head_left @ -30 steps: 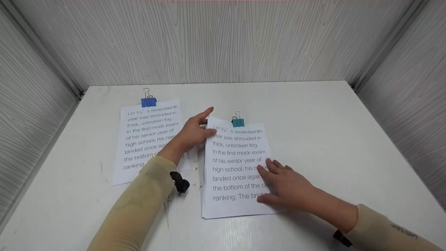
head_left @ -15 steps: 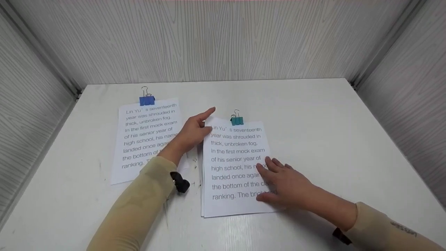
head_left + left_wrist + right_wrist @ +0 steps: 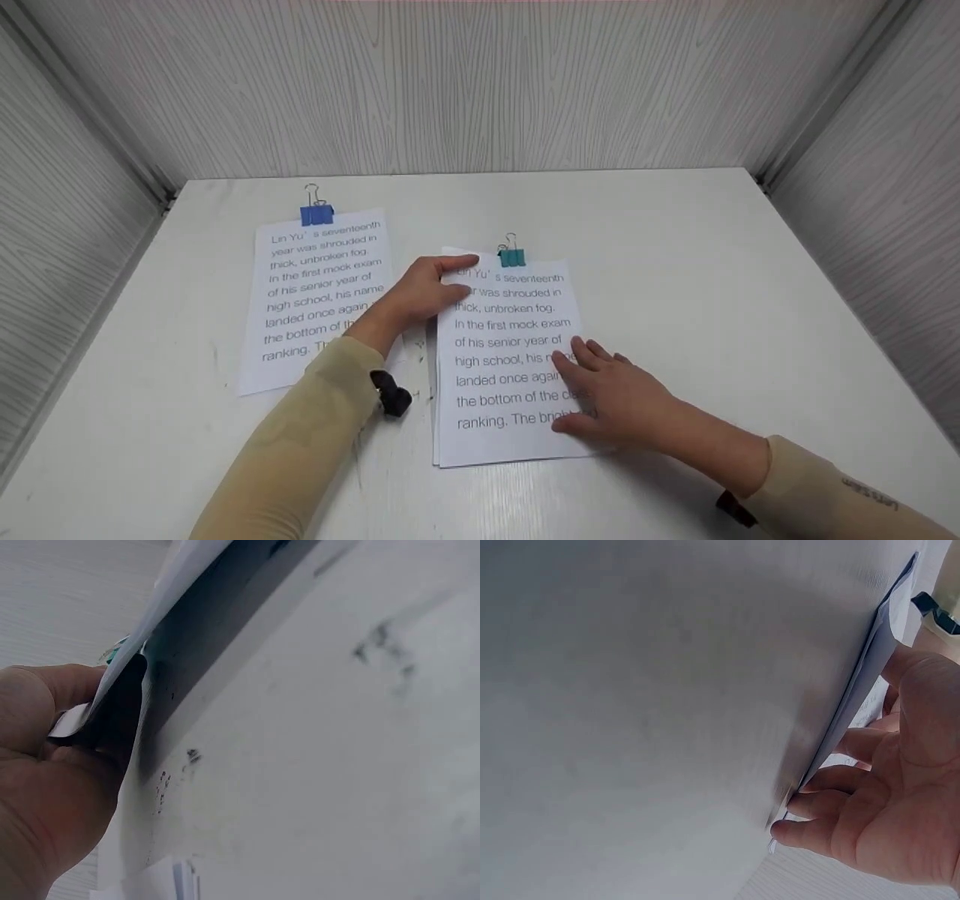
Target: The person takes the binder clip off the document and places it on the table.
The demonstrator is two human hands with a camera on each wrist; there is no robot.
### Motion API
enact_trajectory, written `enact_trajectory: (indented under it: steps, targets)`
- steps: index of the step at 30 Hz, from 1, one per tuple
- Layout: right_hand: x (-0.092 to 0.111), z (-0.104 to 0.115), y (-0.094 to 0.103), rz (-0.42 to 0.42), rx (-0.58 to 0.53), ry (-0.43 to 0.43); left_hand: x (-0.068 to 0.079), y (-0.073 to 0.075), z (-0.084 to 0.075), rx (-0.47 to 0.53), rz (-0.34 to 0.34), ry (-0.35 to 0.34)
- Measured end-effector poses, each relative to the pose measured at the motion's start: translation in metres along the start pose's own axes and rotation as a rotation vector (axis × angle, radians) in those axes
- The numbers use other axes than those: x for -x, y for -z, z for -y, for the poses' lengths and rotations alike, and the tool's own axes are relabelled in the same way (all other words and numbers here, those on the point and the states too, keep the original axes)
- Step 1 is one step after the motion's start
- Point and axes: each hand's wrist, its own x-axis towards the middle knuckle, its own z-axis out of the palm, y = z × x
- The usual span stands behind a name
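1. Landmark: green clip (image 3: 513, 257), fixed on the top edge of the paper stack (image 3: 499, 442), wire handles pointing away from the person.
2. Paper stack extends from the green clip toward the person, on the white surface (image 3: 712, 262), printed side up. Lower-left edges are slightly out of line, with a second sheet edge showing.
3. Left hand (image 3: 429, 289) is just left of the green clip, at the stack's upper-left corner. Its fingers pinch the corner; thumb and index finger lie over the front, the rest hidden from the head view. Left wrist view: sheet edge bent and lifted into the hand, dark gap beneath.
4. Right hand (image 3: 626, 397) is below and to the right of the green clip, at the stack's right edge. Fingers are spread apart and rest on the page, covering some line ends; they do not grip. Right wrist view: fingers set along the stack's edge.
5. Blue clip (image 3: 317, 215) is well to the left of the green clip and a little farther from the person. It bites the top of the other papers (image 3: 315, 292), which bear the same printed text; left forearm crosses their lower-right part.
6. Wood-grain wall (image 3: 480, 90) stands beyond the green clip, behind the surface.
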Motion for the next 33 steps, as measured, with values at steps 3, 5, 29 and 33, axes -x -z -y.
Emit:
enact_trajectory:
  steps: [3,5,29,33]
  targets:
    - [0.000,0.000,-0.003,-0.006,-0.018,0.001,0.003,-0.001,0.001,-0.008,-0.021,-0.001]
    - [-0.001,0.000,-0.002,-0.010,-0.032,0.000,0.005,-0.001,-0.001,-0.013,-0.040,0.004]
    - [-0.065,-0.067,0.110,-0.465,-0.690,-0.017,0.031,-0.021,-0.030,0.055,-0.037,-0.175]
    - [-0.085,-0.074,0.119,-0.413,-0.799,0.018,0.036,-0.022,-0.032,0.050,-0.031,-0.190]
